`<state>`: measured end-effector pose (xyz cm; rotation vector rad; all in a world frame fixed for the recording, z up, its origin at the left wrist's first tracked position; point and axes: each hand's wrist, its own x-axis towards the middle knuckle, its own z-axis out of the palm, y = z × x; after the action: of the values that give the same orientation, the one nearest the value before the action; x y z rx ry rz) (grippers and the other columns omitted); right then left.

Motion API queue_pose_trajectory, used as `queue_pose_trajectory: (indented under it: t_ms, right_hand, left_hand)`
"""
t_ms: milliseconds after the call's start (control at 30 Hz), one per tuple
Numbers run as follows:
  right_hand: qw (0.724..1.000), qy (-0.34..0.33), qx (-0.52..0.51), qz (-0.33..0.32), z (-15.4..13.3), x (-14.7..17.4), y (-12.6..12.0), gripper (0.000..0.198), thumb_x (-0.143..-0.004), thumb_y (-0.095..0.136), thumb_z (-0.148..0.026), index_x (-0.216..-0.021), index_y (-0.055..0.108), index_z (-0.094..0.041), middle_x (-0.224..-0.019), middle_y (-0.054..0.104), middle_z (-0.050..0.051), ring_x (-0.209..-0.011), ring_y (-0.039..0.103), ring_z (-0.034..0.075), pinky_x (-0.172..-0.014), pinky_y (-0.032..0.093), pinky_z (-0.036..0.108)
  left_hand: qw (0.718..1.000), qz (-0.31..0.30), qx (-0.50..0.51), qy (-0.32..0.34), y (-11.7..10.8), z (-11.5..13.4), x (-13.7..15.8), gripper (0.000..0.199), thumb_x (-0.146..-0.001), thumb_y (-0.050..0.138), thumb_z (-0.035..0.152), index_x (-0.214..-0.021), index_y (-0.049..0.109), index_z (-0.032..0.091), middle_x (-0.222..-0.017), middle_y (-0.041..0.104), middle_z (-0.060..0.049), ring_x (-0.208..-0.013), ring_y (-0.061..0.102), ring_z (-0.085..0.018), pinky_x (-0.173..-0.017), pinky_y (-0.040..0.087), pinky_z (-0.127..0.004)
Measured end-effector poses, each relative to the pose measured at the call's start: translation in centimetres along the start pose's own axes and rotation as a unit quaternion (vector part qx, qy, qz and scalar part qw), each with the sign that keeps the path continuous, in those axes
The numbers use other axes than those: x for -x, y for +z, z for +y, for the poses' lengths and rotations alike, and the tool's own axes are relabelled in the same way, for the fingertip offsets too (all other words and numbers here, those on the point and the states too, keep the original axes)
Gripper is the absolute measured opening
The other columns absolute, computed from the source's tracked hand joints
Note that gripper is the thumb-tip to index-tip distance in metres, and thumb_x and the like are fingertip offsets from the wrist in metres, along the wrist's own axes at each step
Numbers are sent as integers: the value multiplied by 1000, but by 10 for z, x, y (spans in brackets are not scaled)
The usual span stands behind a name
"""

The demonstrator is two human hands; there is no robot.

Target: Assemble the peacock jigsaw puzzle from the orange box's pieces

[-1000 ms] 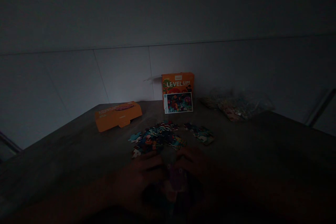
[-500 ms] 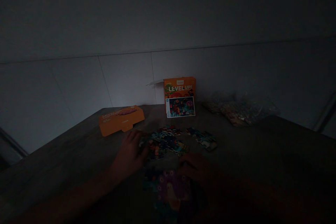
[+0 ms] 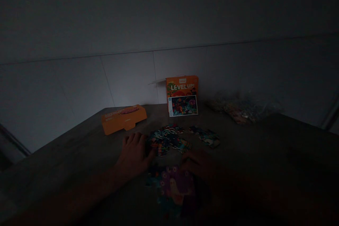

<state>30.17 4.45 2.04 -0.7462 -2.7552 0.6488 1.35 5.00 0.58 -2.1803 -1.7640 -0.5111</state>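
Purple and teal mark the joined puzzle patch [image 3: 172, 187], which lies flat on the worktop [image 3: 92, 148] close to the person in the head view. Loose pieces [image 3: 165, 139] lie heaped beyond it, just to the right of the left hand [image 3: 134, 155], the nearer of the two. That hand's grip is spread, thumb apart from the fingers and reaching the heap's near-left edge. The right hand [image 3: 197, 164] is at the patch's far-right corner, too dark to tell whether its grip pinches anything. Beyond it, a smaller strip of pieces [image 3: 208, 137] slants lengthwise from far left to near right.
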Motion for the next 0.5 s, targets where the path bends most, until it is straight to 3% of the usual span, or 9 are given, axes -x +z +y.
queue_pose_trajectory:
  t_ms: [133,333,500]
  right_hand:
    - [1000,8,6,2,-1,-1,2,103,-53,78,-75,-136,57,-18,-138,48,18,-124,46,38,-103,41,54]
    - [1000,-26,-1,13,7,1,2,92,-61,76,-72,-134,57,-19,-136,50,15,-123,48,36,-102,43,49]
    - [996,-5,51,76,31,-12,33,43,-93,54,-51,-124,64,-23,-128,56,13,-115,53,30,-93,48,44]
  left_hand:
    - [999,-36,-31,5,0,6,2,54,-91,47,58,-116,63,13,-106,63,-16,-104,56,-36,-94,38,-56]
    - [998,-67,7,2,-2,6,1,47,-90,51,54,-116,64,16,-105,64,-16,-102,58,-36,-91,38,-56]
    - [997,-71,33,-4,-2,5,0,39,-89,52,50,-108,66,18,-103,65,-13,-100,59,-34,-94,37,-57]
